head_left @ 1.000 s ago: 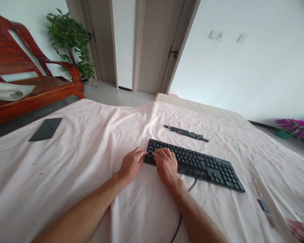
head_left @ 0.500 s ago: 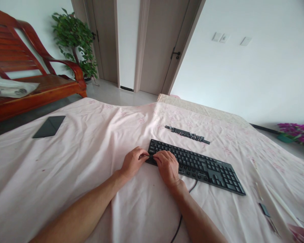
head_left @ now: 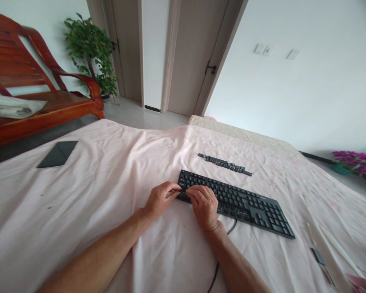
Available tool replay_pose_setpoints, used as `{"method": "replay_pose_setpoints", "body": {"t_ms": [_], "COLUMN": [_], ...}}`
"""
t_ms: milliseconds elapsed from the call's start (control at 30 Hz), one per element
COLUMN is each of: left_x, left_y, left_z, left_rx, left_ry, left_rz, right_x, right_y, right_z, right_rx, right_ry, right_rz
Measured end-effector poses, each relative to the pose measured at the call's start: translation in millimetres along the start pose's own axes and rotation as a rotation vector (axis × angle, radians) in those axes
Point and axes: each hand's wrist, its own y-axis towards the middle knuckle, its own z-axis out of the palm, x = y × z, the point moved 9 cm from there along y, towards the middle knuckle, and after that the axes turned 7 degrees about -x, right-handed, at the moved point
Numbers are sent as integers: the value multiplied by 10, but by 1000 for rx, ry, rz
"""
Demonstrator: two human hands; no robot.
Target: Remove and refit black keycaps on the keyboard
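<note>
A black keyboard (head_left: 259,205) lies at a slant on the pink cloth, with keycaps off along part of its near edge. Over its left end, my left hand (head_left: 161,200) is closed in a pinch on one end of a small dark keycap (head_left: 183,191). Opposite it, the fingers of my right hand (head_left: 203,205) pinch the keycap's other end, partly hiding it. Beyond the keyboard, a row of loose black keycaps (head_left: 222,163) rests on the cloth. The keyboard's cable (head_left: 216,270) runs toward me past my right forearm.
A dark tablet (head_left: 57,154) lies at the left on the pink cloth (head_left: 110,175). A small brush-like tool (head_left: 318,257) and thin sticks are at the right. Past the cloth stand a wooden bench (head_left: 49,101), a green plant (head_left: 90,49) and purple flowers (head_left: 356,160).
Both hands have lifted slightly from the keyboard's left end, and the dark keycap now shows between their fingertips. My right hand has shifted a little to the right. The view has tilted slightly.
</note>
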Motion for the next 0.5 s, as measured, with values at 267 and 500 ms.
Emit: {"method": "replay_pose_setpoints", "body": {"t_ms": [267, 500], "left_x": [22, 142], "left_y": [16, 15], "left_z": [-32, -48], "left_rx": [-32, -62], "left_ry": [-41, -94], "left_rz": [-60, -209], "right_x": [-32, 22], "right_y": [-12, 4], "right_z": [22, 13], "right_rx": [-14, 0], "right_ry": [47, 10], "right_rz": [40, -3]}}
